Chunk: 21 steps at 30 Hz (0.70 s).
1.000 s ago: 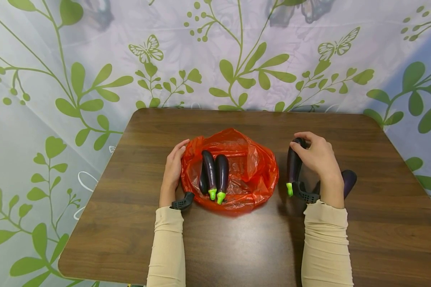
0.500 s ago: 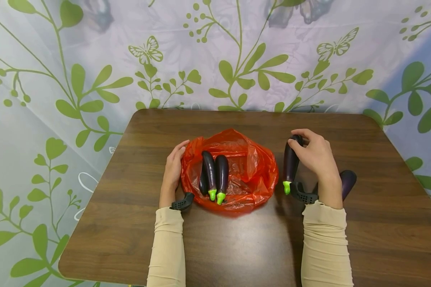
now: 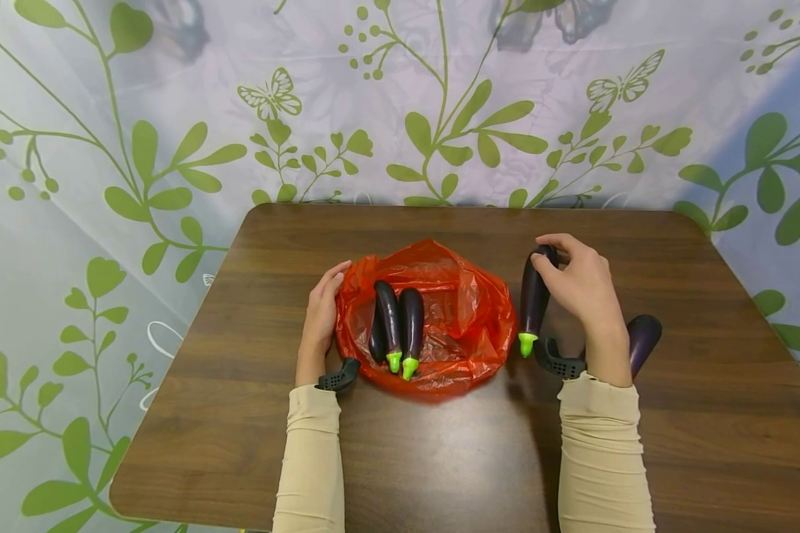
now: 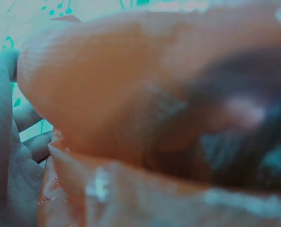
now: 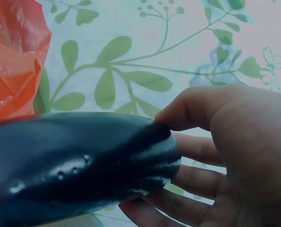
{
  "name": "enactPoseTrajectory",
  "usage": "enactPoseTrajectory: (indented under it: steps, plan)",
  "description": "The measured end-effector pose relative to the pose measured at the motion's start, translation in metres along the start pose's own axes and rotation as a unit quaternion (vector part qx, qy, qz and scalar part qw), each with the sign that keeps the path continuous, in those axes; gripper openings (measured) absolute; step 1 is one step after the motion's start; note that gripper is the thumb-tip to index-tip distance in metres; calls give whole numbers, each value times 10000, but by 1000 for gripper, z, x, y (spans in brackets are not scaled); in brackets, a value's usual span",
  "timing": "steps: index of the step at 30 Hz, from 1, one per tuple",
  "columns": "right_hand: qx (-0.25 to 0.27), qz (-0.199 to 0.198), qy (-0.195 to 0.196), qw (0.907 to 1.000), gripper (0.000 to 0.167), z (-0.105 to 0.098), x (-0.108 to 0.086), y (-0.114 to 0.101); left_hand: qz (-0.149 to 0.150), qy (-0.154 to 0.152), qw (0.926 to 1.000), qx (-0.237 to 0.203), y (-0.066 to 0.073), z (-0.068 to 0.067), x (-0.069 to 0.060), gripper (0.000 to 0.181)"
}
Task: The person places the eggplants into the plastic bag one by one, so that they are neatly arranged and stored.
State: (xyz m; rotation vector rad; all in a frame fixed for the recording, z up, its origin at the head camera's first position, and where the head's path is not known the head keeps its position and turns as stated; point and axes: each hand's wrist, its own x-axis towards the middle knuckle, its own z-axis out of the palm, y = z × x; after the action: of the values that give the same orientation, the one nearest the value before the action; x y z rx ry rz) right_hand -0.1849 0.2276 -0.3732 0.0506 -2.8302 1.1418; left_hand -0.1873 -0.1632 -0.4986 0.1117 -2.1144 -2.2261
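Head view: on a wood-grain counter point(image 3: 227, 414), a thin, crinkled red plastic bag point(image 3: 501, 314) gapes open, holding three glossy eggplants point(image 3: 411, 326). The left hand point(image 3: 320, 307) rests against its side, grip slack and unclamped. The right hand point(image 3: 583, 285) has its grip clamped on a long dark eggplant point(image 3: 535, 300), just beside the bag. A loose eggplant point(image 3: 644, 340) lies near that hand, partly hidden.

Left wrist view: filmy plastic, largely blurred, beside the palm.

Right wrist view: the hand pinches a smooth, rounded end.
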Motion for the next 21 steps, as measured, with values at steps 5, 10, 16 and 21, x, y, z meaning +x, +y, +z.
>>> enactPoseTrajectory:
  steps: [5,10,16,21]
  plan:
    - [72,-94,43,9999,46,2,-1,-4,-43,4,10000,-10,1,0,-1,43]
    - [76,-188,60,9998,44,5,0,-6,-44,4,10000,2,0,0,1,43]
    - [92,-284,65,9995,43,8,0,-10,-36,8,10000,-37,0,0,0,42]
    - [160,-383,61,9991,42,11,-1,-13,-30,20,10000,-93,-1,0,0,42]
